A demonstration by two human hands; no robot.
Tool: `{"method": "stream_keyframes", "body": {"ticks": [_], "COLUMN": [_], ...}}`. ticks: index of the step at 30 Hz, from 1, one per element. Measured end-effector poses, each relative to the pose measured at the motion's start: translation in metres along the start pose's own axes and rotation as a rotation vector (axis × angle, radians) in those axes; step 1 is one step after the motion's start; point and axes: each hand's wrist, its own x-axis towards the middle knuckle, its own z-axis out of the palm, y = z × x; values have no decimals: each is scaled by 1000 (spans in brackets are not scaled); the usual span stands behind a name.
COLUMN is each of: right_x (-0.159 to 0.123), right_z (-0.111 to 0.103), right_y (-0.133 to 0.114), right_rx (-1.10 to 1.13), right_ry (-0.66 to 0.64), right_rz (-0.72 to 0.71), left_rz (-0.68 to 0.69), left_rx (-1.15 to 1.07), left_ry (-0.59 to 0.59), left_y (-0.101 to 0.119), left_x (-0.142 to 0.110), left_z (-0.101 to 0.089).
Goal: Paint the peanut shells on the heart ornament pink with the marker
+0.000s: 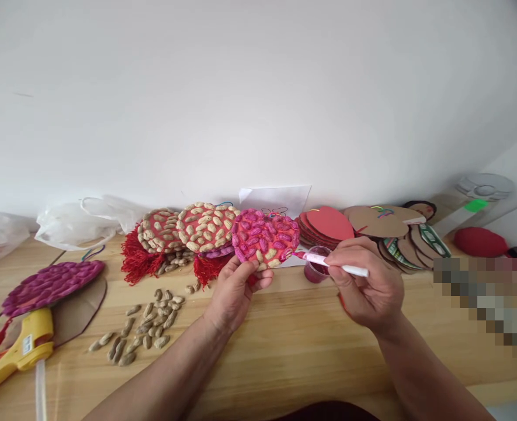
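Note:
My left hand (236, 289) grips the lower edge of a red disc covered with peanuts (266, 237). Most of its peanuts are painted magenta; a few near the bottom are still plain tan. In my right hand (370, 280) is a white-handled paintbrush (335, 264), held like a pen. Its magenta tip meets or nearly meets the disc's lower right edge. Just below the brush stands a clear plastic cup (315, 270) with magenta paint, partly hidden by my right hand. A white sheet of paper (280, 197) rests behind the disc.
Unpainted peanut discs (208, 227) with red tassels (142, 257) stand left. Loose peanuts (157, 318) lie in front. A yellow glue gun (30, 342) and a magenta disc (54, 283) are far left. Red discs (330, 223), cardboard discs (376, 222) and a tape roll (483, 187) are right.

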Motion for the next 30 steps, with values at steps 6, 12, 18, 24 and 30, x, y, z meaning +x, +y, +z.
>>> {"method": "stream_keyframes", "body": {"ticks": [6, 12, 18, 24, 30], "right_x": [-1, -2, -2, -3, -3], "right_z": [3, 3, 4, 4, 2], "right_y": [1, 2, 2, 0, 3], "right_rx": [9, 28, -3, 60, 69], "right_ry": [-62, 9, -14, -32, 23], "right_rz": [-36, -5, -2, -6, 50], "left_rz": [-11, -3, 0, -10, -19], "left_rx": [-5, -10, -7, -10, -10], "left_ry": [3, 11, 12, 14, 15], "left_y": [0, 0, 0, 0, 2], "left_x": [1, 0, 1, 2, 1], "left_z": [1, 0, -1, -1, -1]}}
